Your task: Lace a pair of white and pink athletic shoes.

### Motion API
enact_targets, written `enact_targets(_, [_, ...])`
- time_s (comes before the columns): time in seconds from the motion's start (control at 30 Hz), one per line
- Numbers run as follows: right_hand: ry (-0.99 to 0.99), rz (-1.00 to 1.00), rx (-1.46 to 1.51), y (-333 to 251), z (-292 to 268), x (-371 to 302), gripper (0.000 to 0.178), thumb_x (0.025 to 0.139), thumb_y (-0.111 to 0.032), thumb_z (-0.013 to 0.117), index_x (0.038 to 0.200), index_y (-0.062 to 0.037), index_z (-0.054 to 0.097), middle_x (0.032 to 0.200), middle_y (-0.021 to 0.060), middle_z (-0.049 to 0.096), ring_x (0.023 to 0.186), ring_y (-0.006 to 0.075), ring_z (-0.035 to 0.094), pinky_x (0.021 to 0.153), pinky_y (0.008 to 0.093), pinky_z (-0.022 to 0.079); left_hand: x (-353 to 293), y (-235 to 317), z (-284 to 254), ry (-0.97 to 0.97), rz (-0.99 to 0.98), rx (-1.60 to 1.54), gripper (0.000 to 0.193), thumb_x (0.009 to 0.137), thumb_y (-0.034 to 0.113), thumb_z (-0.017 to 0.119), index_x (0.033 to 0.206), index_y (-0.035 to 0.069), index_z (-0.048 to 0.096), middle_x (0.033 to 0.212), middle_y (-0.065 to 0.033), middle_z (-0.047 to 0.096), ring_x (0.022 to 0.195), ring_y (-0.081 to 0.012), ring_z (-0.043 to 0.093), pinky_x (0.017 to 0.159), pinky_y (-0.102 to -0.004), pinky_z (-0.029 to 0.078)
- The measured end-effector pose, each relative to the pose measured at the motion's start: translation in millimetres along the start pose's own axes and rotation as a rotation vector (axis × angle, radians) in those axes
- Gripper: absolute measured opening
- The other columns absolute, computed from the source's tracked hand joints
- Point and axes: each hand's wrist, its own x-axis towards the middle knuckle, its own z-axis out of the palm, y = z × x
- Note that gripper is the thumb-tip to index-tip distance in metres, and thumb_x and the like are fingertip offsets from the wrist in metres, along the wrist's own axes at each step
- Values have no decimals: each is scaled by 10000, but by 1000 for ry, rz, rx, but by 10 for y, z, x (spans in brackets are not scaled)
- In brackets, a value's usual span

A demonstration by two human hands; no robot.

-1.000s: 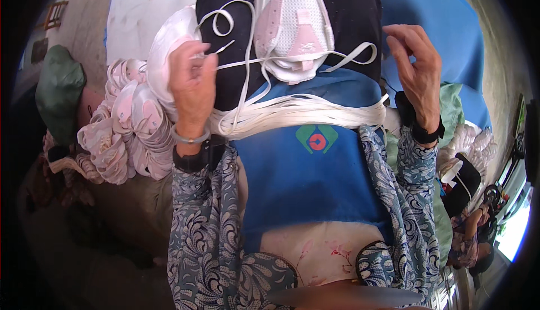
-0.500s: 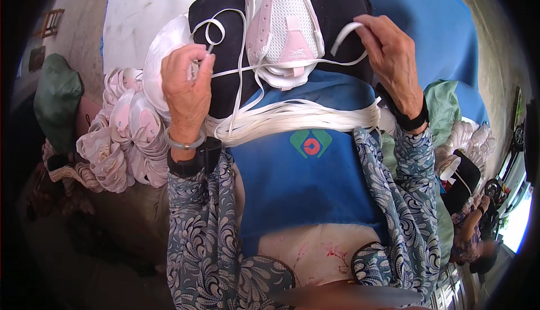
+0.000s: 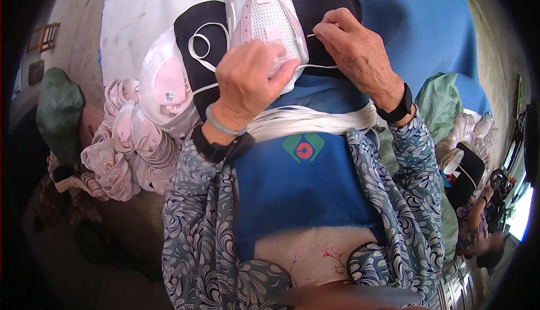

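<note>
A white and pink mesh shoe (image 3: 274,22) lies between my black-clad knees, its near end toward me. My left hand (image 3: 247,82) covers that near end, slightly blurred, with thumb and fingers closed on the shoe. My right hand (image 3: 357,48) is at the shoe's right, thumb and forefinger pinching a thin white shoelace (image 3: 313,35). Another stretch of lace runs from beside the shoe under my right hand. On the left, a loop of lace (image 3: 198,40) curls over the black cloth. A bundle of white laces (image 3: 315,120) lies across my blue apron (image 3: 304,197).
Stacks of pink and white shoe parts (image 3: 138,141) stand at my left, by a dark green sack (image 3: 59,116). At right are a light green sack (image 3: 436,102), more pale stacked parts (image 3: 469,133) and another person (image 3: 475,223). Blue cloth (image 3: 416,23) spreads at far right.
My left hand has moved right, from the loose lace onto the near end of the shoe. My right hand has shifted left and slightly up, closer to the shoe.
</note>
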Motion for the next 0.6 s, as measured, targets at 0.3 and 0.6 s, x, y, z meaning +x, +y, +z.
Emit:
enact_targets(0.3, [208, 79, 326, -63, 23, 260, 94, 838, -61, 647, 926, -31, 656, 816, 128, 578, 739, 320, 594, 665, 383, 485, -163, 57, 149, -10, 58, -7, 277, 709, 138, 810, 821, 121, 558, 647, 3, 524, 535, -211, 493, 511, -345, 322])
enact_targets(0.6, [182, 54, 340, -93, 86, 476, 121, 853, -108, 654, 930, -13, 652, 838, 147, 595, 747, 326, 607, 665, 381, 493, -35, 5, -271, 202, -351, -415, 132, 909, 54, 586, 1029, 7, 615, 782, -41, 610, 586, -99, 514, 562, -224, 385])
